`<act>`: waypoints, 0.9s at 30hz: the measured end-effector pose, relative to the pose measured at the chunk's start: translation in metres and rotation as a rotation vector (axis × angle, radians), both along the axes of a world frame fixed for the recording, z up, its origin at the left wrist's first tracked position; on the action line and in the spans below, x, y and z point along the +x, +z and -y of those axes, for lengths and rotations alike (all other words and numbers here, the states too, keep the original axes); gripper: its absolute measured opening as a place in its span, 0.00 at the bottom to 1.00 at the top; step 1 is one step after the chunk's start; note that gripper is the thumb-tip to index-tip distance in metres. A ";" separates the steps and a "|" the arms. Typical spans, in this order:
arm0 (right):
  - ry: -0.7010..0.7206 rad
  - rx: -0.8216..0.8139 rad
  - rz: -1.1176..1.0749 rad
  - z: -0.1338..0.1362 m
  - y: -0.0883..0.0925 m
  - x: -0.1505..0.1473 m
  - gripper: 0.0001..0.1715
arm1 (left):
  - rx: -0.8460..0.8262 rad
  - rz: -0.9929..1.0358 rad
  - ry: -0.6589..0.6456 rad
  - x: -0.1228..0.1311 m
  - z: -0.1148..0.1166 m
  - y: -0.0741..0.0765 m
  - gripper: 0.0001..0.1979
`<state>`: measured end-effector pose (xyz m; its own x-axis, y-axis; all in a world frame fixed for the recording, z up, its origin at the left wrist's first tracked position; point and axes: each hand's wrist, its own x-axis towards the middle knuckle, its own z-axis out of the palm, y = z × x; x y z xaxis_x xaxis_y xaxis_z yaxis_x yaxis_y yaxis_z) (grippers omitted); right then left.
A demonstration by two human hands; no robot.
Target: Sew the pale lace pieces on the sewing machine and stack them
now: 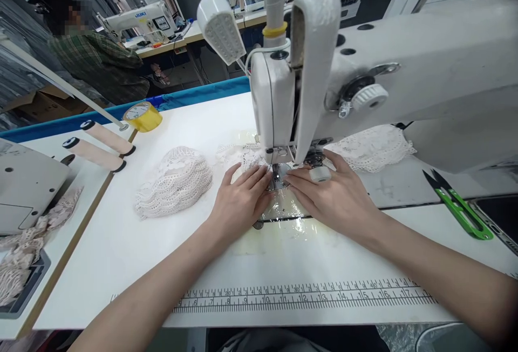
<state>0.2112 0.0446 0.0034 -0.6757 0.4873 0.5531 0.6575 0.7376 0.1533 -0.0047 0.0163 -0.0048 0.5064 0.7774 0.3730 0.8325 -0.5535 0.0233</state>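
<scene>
White lace fabric lies under the needle area of a white sewing machine, partly hidden by the machine head and my fingers. My left hand rests palm down just left of the presser foot, its fingers stretched out over the lace edge. On the other side, my right hand has thumb and fingertips drawn together close to the foot, on the lace. What lies between those fingertips is mostly hidden. More lace spreads behind my right hand, under the machine arm.
A bundled lace piece sits on the left of the table. Yellow tape and two thread cones are beyond it. Green-handled snips lie at right. A printed ruler runs along the front edge. Another person sits behind, upper left.
</scene>
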 end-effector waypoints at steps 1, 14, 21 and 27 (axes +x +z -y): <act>-0.001 -0.002 -0.006 0.000 0.001 0.001 0.15 | 0.008 0.005 0.000 -0.001 0.000 0.000 0.18; 0.089 -0.112 -0.120 0.006 -0.002 0.001 0.14 | -0.176 -0.101 0.230 -0.020 0.003 0.025 0.10; 0.251 -0.849 -0.199 0.029 0.023 -0.039 0.21 | -0.712 0.181 0.102 -0.040 0.031 0.083 0.13; 0.336 -1.446 -0.447 0.030 0.056 -0.073 0.23 | -0.871 0.515 0.035 -0.091 0.054 0.085 0.11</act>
<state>0.1386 0.0146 0.0594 -0.7736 0.6309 -0.0598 0.2337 0.1964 -0.9523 -0.0961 -0.0373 0.0801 0.4158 0.8944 -0.1647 0.6226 -0.1479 0.7685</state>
